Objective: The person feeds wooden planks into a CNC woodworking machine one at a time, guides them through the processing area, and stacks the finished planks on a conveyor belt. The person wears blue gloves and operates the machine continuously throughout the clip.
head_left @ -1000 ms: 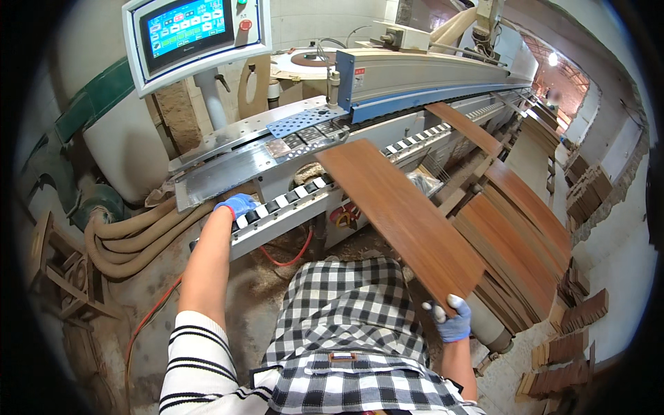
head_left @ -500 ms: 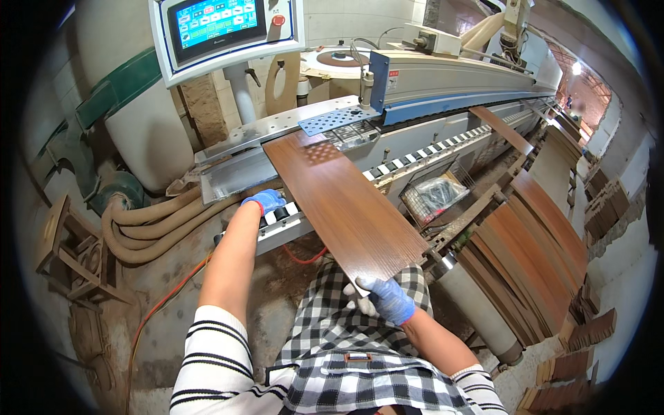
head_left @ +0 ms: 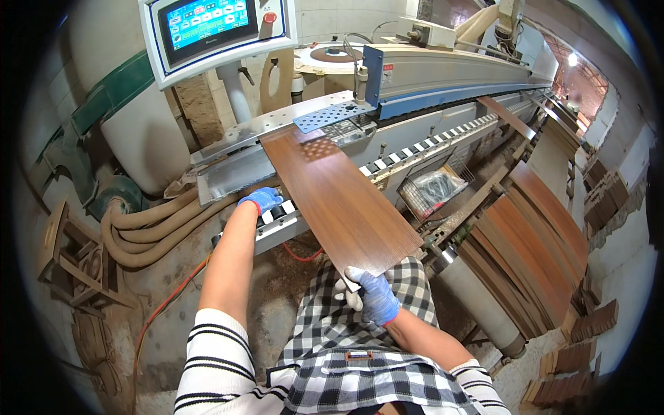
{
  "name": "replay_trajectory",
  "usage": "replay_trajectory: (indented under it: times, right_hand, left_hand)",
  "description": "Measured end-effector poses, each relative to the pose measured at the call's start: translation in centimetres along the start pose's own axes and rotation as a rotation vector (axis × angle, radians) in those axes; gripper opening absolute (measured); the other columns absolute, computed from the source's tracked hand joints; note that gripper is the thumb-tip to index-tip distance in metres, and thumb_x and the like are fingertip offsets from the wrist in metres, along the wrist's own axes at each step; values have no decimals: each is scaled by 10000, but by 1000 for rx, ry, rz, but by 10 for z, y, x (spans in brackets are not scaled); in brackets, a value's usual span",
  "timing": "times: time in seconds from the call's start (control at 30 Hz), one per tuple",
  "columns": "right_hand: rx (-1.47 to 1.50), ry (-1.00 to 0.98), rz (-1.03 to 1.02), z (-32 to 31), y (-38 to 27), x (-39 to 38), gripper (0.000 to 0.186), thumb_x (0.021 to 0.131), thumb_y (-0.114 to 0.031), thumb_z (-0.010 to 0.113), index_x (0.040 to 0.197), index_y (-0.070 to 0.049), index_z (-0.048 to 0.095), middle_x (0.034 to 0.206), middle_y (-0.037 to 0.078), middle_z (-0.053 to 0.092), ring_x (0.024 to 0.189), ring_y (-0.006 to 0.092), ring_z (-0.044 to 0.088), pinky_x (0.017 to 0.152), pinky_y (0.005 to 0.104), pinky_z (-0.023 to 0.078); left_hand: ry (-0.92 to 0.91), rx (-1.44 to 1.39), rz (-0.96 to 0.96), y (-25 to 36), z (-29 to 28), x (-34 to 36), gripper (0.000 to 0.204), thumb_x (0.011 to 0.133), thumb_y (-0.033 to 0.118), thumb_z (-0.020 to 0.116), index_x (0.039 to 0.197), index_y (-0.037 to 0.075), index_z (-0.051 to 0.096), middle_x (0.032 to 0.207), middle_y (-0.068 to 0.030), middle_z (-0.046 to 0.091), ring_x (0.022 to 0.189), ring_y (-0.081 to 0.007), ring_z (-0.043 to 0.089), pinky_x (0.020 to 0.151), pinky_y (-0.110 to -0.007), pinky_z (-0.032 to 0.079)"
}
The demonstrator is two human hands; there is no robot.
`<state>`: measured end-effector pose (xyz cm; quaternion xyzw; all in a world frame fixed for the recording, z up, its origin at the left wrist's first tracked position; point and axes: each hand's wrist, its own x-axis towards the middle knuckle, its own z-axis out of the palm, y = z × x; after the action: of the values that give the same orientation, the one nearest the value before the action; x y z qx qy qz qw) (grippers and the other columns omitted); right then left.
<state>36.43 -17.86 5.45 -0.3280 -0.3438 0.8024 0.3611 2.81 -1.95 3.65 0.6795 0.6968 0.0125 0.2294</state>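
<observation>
A long brown wood-grain board (head_left: 339, 200) lies slanted in front of me, its far end on the machine's infeed beneath the blue perforated plate (head_left: 333, 116). My right hand (head_left: 373, 294), in a blue and white glove, grips the near left corner, thumb on top and fingers below. To the board's left, my left hand (head_left: 260, 201), gloved too, rests on the roller rail (head_left: 280, 225), apart from the board. Its fingers reach forward over the rollers and seem to hold nothing. The board's near end is above my checked apron (head_left: 346, 339).
A control panel (head_left: 207, 31) with a lit screen stands at upper left. The long machine beam (head_left: 449, 76) runs to the far right. Brown boards (head_left: 519, 256) lie stacked on the right, near a wire basket (head_left: 432, 194). Thick hoses (head_left: 149, 235) curl on the left floor.
The whole view has shifted slightly. My right hand has moved a little along the board's near edge, still gripping it. The left hand stays on the rail.
</observation>
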Motion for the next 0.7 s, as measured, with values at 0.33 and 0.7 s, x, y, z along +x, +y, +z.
replay_trajectory:
  times: [0.33,0.7]
  right_hand:
    - [62,166,-74,-16,-32,4,222,850,-212,531,884,7,520,636,111,572,401,120,491,509,261,520]
    - [125,358,-181,-66,-80,19,221,821,-215,573,880,-6,530,597,99,575,361,130,484,498,273,531]
  left_hand:
    - [-4,-37,31,-11,4,6,507,831,469,483,1100,48,570,1148,-173,560,1081,-341,508,915,-401,397]
    - [26,-52,39,-17,9,12,481,826,457,502,1061,45,585,1093,-188,581,1030,-348,534,875,-398,417]
